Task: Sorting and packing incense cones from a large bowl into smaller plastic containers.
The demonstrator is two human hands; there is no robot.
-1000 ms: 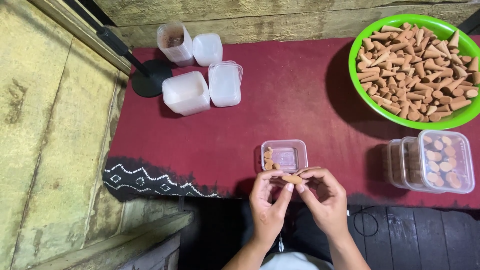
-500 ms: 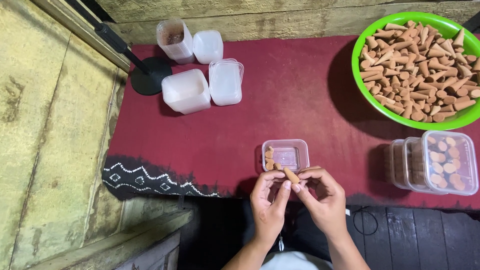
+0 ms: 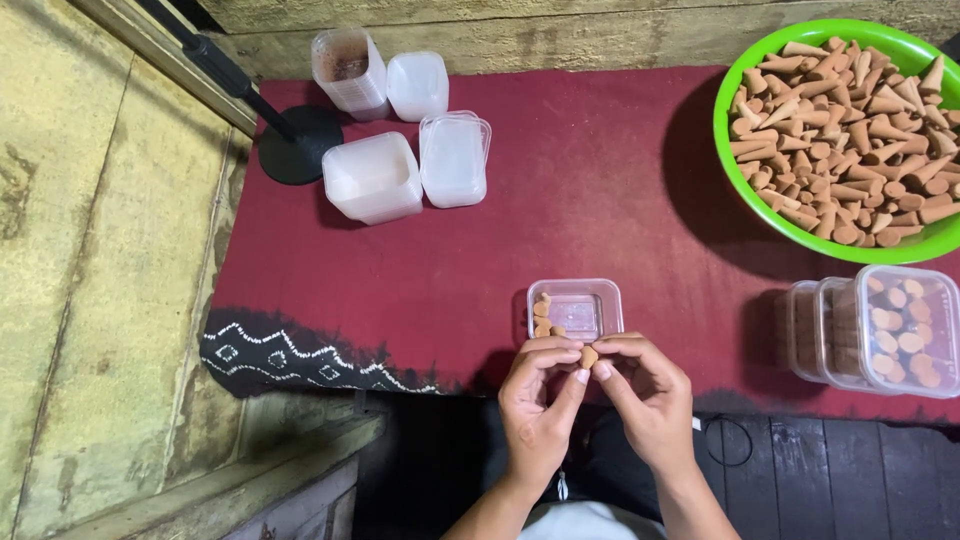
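Now both hands (image 3: 595,400) pinch one upright cone (image 3: 589,356).

Left hand (image 3: 537,405), right hand (image 3: 648,398), fingertips pinched together

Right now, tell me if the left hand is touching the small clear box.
Apart. The head view shows the left hand pinching a brown cone with the right hand, a strip of red cloth separating it from the small clear box.

one green bowl (image 3: 735,95), four empty tubs (image 3: 372,178), two filled tubs (image 3: 900,330), one open tub (image 3: 576,308)
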